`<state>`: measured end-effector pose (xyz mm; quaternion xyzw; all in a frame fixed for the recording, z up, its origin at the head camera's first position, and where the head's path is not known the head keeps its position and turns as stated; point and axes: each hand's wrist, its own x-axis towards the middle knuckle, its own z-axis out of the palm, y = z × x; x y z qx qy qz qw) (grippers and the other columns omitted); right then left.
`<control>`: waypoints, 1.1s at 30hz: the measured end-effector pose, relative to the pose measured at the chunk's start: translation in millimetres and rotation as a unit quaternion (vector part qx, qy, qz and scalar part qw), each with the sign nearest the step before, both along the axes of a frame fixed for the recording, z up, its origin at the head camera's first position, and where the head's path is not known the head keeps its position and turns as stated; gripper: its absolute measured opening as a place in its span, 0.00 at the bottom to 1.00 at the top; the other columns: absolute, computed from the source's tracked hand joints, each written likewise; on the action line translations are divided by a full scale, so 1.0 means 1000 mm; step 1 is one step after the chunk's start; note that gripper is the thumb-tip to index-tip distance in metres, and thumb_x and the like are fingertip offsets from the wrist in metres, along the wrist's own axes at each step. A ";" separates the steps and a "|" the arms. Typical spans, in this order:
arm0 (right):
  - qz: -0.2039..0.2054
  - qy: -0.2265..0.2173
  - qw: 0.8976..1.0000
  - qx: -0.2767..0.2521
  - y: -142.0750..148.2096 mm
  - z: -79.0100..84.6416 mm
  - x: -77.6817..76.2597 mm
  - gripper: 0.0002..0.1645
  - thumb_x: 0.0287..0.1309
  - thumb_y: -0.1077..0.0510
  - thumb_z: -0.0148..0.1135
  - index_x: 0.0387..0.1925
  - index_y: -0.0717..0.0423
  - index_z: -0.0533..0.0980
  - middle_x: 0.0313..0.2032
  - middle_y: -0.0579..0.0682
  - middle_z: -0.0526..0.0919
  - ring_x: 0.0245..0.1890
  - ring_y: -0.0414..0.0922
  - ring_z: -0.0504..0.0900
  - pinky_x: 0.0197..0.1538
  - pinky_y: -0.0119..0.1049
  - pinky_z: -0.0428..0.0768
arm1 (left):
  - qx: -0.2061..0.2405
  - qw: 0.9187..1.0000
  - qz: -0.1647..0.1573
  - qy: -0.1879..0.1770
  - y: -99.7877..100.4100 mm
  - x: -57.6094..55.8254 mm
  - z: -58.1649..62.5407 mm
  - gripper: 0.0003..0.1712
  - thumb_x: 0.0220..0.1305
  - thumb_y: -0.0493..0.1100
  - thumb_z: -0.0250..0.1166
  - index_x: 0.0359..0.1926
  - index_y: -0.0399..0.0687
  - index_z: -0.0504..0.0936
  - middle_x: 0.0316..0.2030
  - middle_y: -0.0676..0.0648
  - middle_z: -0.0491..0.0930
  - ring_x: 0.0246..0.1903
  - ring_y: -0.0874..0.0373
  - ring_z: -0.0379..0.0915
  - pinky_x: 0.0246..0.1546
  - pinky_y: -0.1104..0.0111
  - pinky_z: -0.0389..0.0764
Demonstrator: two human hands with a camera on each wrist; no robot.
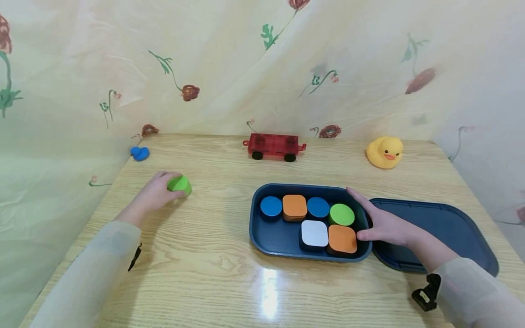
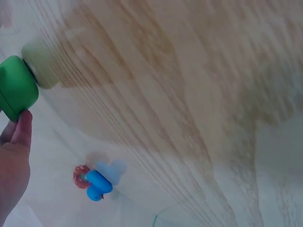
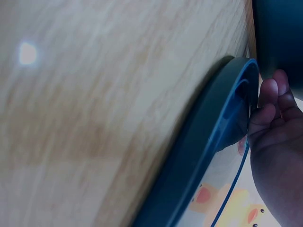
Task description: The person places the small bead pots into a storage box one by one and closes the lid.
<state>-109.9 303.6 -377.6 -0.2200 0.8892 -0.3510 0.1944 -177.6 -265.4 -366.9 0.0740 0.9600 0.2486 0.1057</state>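
Near the table's left side, my left hand (image 1: 162, 193) pinches a green round block (image 1: 183, 185) between thumb and fingers. In the left wrist view the block (image 2: 21, 87) is close over its reflection on the wood. My right hand (image 1: 383, 225) grips the right end of a dark blue box (image 1: 279, 250). Its thumb and index finger lie spread over the rim, while the other fingers curl against the outside wall, seen in the right wrist view. Inside the box sit two blue round blocks (image 1: 271, 207), two orange square blocks (image 1: 342, 239), a green round block (image 1: 342, 214) and a white square block (image 1: 315, 233).
A dark blue lid (image 1: 443, 232) lies flat to the right of the box, partly under my right forearm. Along the back are a red toy wagon (image 1: 272, 145), a yellow rubber duck (image 1: 384, 152) and a small blue duck (image 1: 140, 153). A flowered curtain (image 1: 229, 68) hangs behind the table.
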 end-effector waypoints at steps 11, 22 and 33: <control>0.000 -0.002 1.000 -0.003 0.000 0.002 0.000 0.59 0.54 0.42 0.64 0.72 0.33 0.32 0.70 0.67 0.40 0.61 0.74 0.54 0.50 0.71 0.61 | 0.037 0.998 -0.040 0.039 0.036 0.001 0.020 0.35 0.60 0.51 0.64 0.64 0.42 0.66 0.56 0.38 0.66 0.49 0.43 0.68 0.48 0.50 0.71; 0.003 -0.005 1.000 -0.008 0.000 0.002 0.000 0.59 0.54 0.42 0.64 0.73 0.33 0.33 0.70 0.67 0.40 0.61 0.74 0.54 0.50 0.71 0.60 | 0.078 0.990 -0.103 0.058 0.083 0.015 0.040 0.33 0.57 0.51 0.68 0.62 0.45 0.71 0.53 0.43 0.68 0.45 0.49 0.70 0.44 0.58 0.75; 0.006 -0.001 1.000 -0.011 0.000 0.001 0.000 0.59 0.54 0.42 0.64 0.73 0.34 0.33 0.70 0.67 0.40 0.62 0.74 0.53 0.50 0.71 0.60 | 0.091 0.979 -0.164 0.076 0.124 0.022 0.058 0.31 0.56 0.52 0.69 0.60 0.49 0.73 0.54 0.45 0.68 0.46 0.52 0.69 0.43 0.61 0.75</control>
